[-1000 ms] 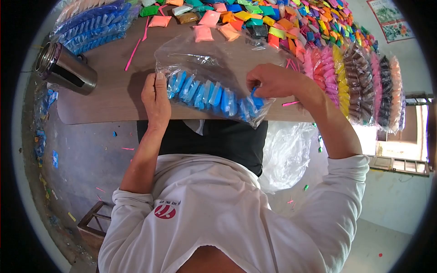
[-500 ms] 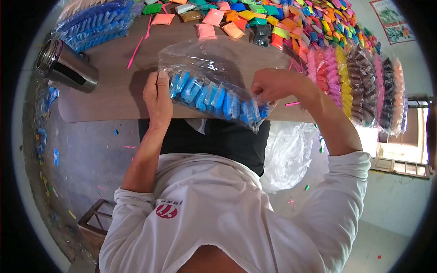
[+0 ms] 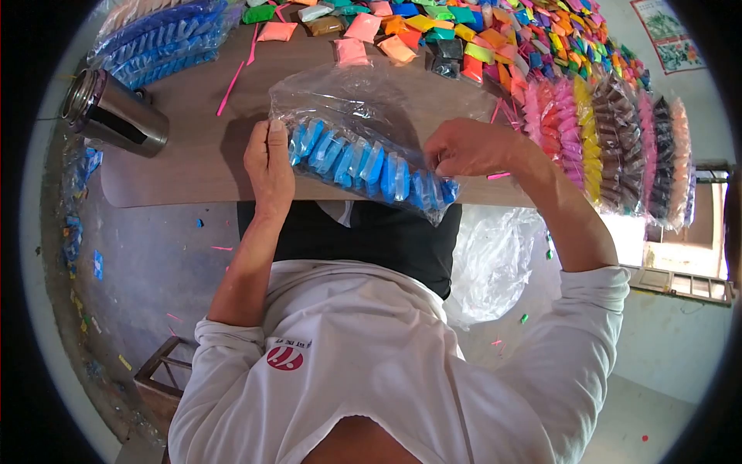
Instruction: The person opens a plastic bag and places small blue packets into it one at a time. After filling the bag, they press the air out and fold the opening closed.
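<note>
A clear plastic bag (image 3: pixel 332 89) stretches between my hands over the table's near edge. Inside it, several small blue packets (image 3: pixel 359 164) stand side by side in a row. My left hand (image 3: pixel 269 162) is closed on the bag's left end, thumb on top. At the other end, my right hand (image 3: pixel 471 147) has its fingers curled at the bag's edge, just above the last blue packets. Its fingertips are partly hidden, but they seem to pinch the bag's plastic.
A steel flask (image 3: pixel 116 112) stands at the left of the table (image 3: pixel 185 174). Bagged blue rows (image 3: pixel 166 46) lie behind it. Loose coloured packets (image 3: pixel 495 46) are heaped at the back, with bagged rows (image 3: pixel 610 147) at the right. Pink strips (image 3: pixel 229 91) lie about.
My right hand has shifted slightly left and turned a little along the bag's edge. The bag's right corner has drawn in. My left hand stays almost where it was.
</note>
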The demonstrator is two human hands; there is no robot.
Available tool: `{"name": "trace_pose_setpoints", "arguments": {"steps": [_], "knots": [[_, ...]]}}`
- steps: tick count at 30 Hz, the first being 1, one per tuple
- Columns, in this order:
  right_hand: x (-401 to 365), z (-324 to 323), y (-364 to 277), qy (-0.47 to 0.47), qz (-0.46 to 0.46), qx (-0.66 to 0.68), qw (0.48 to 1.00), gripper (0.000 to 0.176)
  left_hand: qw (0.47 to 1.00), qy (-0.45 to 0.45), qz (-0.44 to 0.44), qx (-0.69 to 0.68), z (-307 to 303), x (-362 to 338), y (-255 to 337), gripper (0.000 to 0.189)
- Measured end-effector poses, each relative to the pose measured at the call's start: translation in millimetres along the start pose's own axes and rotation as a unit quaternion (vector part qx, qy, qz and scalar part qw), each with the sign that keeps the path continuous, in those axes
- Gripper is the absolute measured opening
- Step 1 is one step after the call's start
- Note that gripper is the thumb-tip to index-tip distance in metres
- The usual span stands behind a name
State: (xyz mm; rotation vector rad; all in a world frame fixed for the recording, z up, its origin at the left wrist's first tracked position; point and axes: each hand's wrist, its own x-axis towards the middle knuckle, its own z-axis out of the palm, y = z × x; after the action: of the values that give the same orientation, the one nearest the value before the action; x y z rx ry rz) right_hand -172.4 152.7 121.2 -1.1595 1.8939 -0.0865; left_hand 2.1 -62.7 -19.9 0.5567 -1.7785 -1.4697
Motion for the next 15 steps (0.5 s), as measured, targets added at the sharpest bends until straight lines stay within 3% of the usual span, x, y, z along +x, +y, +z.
{"name": "trace_pose_setpoints", "arguments": {"steps": [4, 7, 10, 13, 15], "knots": [[4, 8, 4, -0.02, 0.042, -0.007, 0.999, 0.024, 1.0, -0.002, 0.001, 0.002, 2, -1, 0, 0.03], [1, 8, 11, 0.043, -0.023, -0.021, 0.999, 0.026, 1.0, 0.005, 0.004, -0.008, 4, -1, 3, 0.03], [-8, 3, 4, 0.055, -0.004, -0.003, 0.998, 0.028, 1.0, 0.005, 0.002, -0.005, 2, -1, 1, 0.03], [-1, 7, 12, 0.024, -0.005, -0.084, 0.996, 0.028, 1.0, -0.001, 0.009, 0.01, 1, 0, -6, 0.031], [-4, 4, 11, 0.076, -0.025, -0.086, 0.993, 0.026, 1.0, -0.002, 0.01, 0.008, 2, 0, -4, 0.031]]}}
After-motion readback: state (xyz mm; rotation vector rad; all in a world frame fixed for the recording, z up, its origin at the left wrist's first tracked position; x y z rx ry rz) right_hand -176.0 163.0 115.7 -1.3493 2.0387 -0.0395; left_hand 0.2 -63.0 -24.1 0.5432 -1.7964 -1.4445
